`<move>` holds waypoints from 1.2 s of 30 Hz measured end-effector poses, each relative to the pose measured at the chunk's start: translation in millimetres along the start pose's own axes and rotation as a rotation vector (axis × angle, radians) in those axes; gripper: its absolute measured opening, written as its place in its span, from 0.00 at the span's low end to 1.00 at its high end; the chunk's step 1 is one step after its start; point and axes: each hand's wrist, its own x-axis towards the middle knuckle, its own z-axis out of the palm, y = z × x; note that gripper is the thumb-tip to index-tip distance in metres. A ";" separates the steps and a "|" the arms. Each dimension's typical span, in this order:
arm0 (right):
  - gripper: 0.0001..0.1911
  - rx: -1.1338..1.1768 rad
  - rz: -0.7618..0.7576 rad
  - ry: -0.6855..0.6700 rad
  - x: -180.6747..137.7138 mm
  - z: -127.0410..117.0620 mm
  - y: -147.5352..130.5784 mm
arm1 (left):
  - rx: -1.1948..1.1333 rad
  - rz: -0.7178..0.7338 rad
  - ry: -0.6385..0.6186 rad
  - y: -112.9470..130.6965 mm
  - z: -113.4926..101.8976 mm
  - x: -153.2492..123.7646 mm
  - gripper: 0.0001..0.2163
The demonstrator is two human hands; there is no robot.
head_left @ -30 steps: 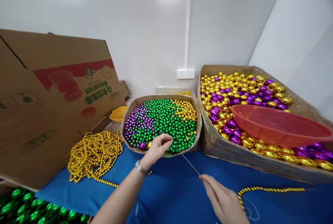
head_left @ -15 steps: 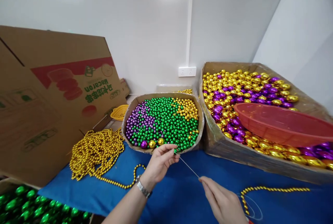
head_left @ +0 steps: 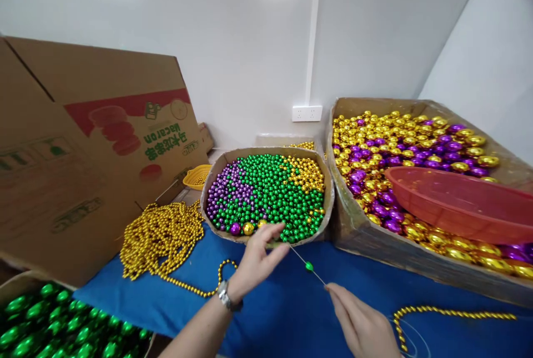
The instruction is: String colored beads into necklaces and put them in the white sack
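Note:
My left hand (head_left: pixel 256 261) hovers over the front rim of the middle box of small beads (head_left: pixel 266 194), fingers spread, the tips by the end of a thin needle (head_left: pixel 308 266). A green bead (head_left: pixel 308 266) sits on the needle, about halfway along it. My right hand (head_left: pixel 362 324) pinches the needle's lower end at the bottom of the view. A short gold bead string (head_left: pixel 449 312) trails to the right of that hand on the blue cloth (head_left: pixel 270 313), with a thin thread looping beside it.
A pile of gold bead strings (head_left: pixel 160 238) lies left of the middle box. A large cardboard box of gold and purple balls (head_left: pixel 400 152) holds a red plastic basin (head_left: pixel 458 202). A tilted printed carton (head_left: pixel 83 147), a yellow basket (head_left: pixel 197 176) and green balls (head_left: pixel 54 324) stand left.
My left hand drew back from the bead box, put a green bead on the needle's tip and let go; the bead has slid partway down. My right hand barely moved.

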 end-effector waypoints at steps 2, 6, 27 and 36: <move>0.17 0.014 0.023 0.007 -2.4 2.9 1.9 | 0.343 0.024 0.064 -10.4 -15.3 12.6 0.18; 0.17 0.012 0.040 -0.031 -5.8 8.3 3.1 | 0.665 -0.021 -0.074 -33.8 -32.9 35.8 0.15; 0.17 0.043 0.053 0.001 0.4 5.2 -4.7 | -1.002 -0.459 0.003 -2.1 4.1 6.1 0.14; 0.20 -0.039 0.056 -0.022 0.8 7.8 -5.5 | -0.792 -0.333 -0.105 7.8 16.3 -9.3 0.18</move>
